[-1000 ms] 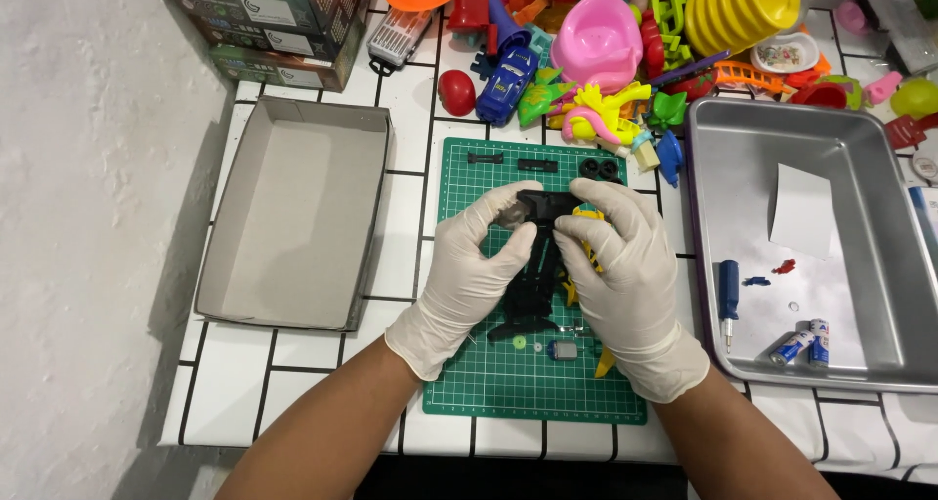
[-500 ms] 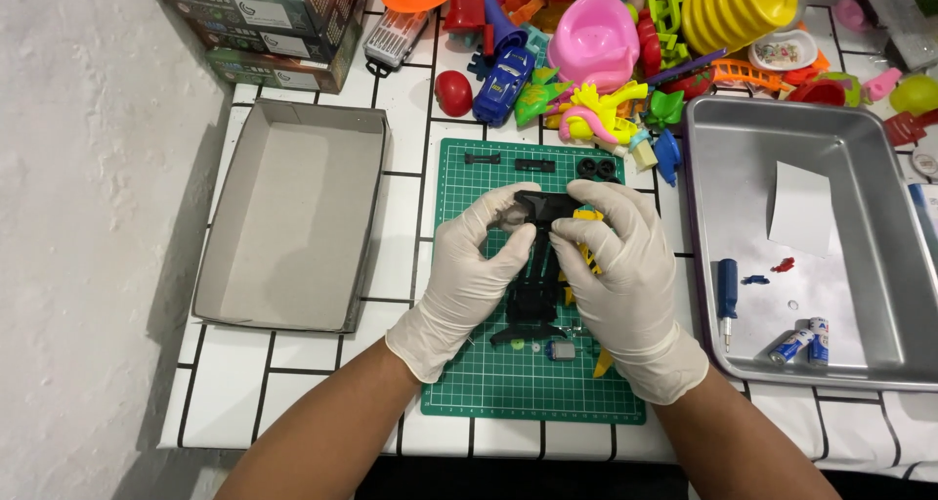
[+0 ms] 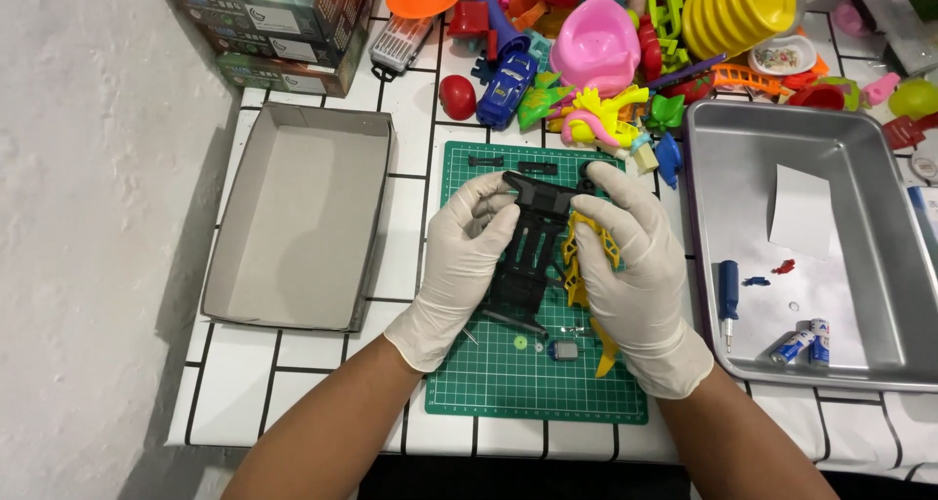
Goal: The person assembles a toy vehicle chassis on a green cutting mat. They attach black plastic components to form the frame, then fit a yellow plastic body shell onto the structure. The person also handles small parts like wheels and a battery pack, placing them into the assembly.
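Fingers of both gloved hands grip black chassis over green mat; yellow part, motor still loose.

- Empty grey cardboard tray on the white tiled desk, left of the green cutting mat.
- Metal tray on the right: white paper slip, blue screwdriver, two batteries.
- Heap of toys at the back: blue toy car, pink potty, yellow stacked cups.
- Stacked boxes at back left.
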